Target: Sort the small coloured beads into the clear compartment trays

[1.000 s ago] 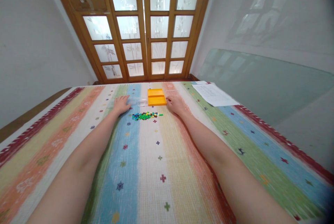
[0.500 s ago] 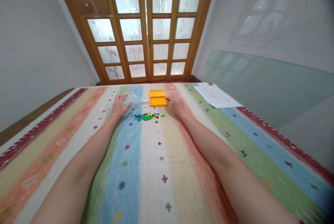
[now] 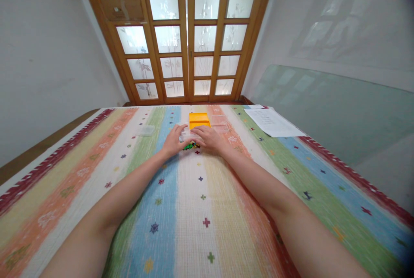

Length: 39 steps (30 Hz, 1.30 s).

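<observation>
A small pile of tiny green, yellow and dark pieces (image 3: 190,146) lies on the striped cloth, partly covered by my hands. My left hand (image 3: 174,140) is at the pile's left, thumb and fingers apart in a curve. From the right, my right hand (image 3: 209,140) reaches over the pile with its fingers extended, the thumbs close together. Just beyond and between the hands is a clear plastic tray (image 3: 185,134), partly hidden; whether either hand touches it is unclear. Behind my right fingers stands an orange tray with compartments (image 3: 199,117).
A clear plastic container (image 3: 145,130) sits on the left of the cloth. Another clear piece (image 3: 220,123) lies right of the orange tray. White paper sheets (image 3: 273,122) lie at the table's right edge. Wooden glass-paned doors (image 3: 189,36) stand beyond.
My left hand has moved right, away from the clear container, to the pile. My right hand has left the orange tray's right edge and come left and nearer, over the pieces.
</observation>
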Motion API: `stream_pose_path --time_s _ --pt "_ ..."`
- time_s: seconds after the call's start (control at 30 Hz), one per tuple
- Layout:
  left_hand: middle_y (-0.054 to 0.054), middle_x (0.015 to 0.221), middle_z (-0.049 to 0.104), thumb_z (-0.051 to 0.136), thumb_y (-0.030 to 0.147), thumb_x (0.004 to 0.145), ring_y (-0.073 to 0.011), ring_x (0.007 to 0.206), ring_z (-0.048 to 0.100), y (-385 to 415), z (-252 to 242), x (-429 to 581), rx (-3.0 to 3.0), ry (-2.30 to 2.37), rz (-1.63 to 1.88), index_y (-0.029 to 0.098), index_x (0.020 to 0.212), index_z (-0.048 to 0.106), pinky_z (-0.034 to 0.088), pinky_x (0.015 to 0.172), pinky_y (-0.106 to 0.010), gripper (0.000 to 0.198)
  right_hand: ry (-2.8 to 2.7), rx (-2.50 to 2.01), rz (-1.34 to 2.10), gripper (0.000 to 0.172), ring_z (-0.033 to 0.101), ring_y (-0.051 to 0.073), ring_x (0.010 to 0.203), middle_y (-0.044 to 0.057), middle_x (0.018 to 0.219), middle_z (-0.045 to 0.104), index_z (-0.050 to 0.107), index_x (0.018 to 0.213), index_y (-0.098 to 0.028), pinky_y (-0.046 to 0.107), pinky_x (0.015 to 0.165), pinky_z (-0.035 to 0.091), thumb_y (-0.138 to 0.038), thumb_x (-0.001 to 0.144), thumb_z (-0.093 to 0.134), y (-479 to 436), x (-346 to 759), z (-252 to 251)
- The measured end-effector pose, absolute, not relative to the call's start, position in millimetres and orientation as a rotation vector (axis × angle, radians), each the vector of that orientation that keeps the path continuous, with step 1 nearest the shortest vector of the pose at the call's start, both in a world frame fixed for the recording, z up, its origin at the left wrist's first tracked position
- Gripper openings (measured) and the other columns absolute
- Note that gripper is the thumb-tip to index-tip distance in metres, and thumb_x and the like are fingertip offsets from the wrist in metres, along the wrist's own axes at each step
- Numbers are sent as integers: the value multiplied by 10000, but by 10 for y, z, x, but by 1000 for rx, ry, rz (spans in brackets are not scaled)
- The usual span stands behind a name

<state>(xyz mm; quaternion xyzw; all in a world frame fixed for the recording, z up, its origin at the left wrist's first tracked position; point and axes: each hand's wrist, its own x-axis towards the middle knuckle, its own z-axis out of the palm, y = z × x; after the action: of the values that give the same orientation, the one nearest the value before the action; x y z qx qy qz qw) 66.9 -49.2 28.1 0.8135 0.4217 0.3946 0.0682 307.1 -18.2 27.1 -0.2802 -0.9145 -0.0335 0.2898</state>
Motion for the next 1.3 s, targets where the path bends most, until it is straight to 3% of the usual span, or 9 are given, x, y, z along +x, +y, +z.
stream_pose_path --time_s 0.2,0.37,0.53,0.67,0.83,1.03,1.3 --pt "-117 1269 629 717 484 924 -266 1122 623 -532 278 731 2383 1248 1180 229 1407 572 512 1023 -435 565 -2491 -810 4 403 644 265 1230 148 1352 697 621 1419 -172 409 1060 483 -337 1091 455 -219 3036 245" --pt "-114 1299 622 718 425 899 -246 1086 618 -488 248 729 2268 1222 1216 231 1428 541 513 1010 -434 591 -2480 -865 76 357 673 238 1085 120 1194 748 676 1296 -188 330 937 472 -352 1092 432 -269 2956 233" --pt "-118 1276 620 785 379 819 -243 1041 616 -501 225 713 2283 1053 1162 231 1558 434 528 967 -434 831 -2188 -1094 228 385 658 204 822 69 938 750 705 1075 -199 279 739 426 -361 1095 356 -195 2979 227" --pt "-126 1367 599 776 363 838 -247 1100 614 -528 227 725 2296 924 1139 266 1647 319 510 1031 -457 934 -2010 -1130 289 388 642 201 758 53 855 735 700 1006 -203 285 709 421 -385 1078 365 -95 3063 251" --pt "-126 1446 574 708 326 855 -261 1167 632 -341 208 557 2201 905 1203 263 1524 517 517 1066 -482 698 -1924 -1112 263 383 663 228 896 84 1006 755 715 1051 -201 320 805 478 -420 1069 402 -10 3150 267" --pt "-109 1408 606 605 188 800 -246 1223 639 77 108 -67 1846 1440 1406 272 1607 413 546 1074 -463 833 -2011 -1430 28 361 605 293 1212 150 1299 708 707 1275 -170 414 1076 439 -303 1027 481 128 3405 190" --pt "-105 1421 634 659 207 780 -287 1346 583 252 -87 -373 2041 1748 1222 277 1647 372 439 1203 -532 916 -2131 -1734 -29 409 624 305 1209 149 1319 706 694 1372 -188 378 1046 440 -301 1048 471 164 3509 135"
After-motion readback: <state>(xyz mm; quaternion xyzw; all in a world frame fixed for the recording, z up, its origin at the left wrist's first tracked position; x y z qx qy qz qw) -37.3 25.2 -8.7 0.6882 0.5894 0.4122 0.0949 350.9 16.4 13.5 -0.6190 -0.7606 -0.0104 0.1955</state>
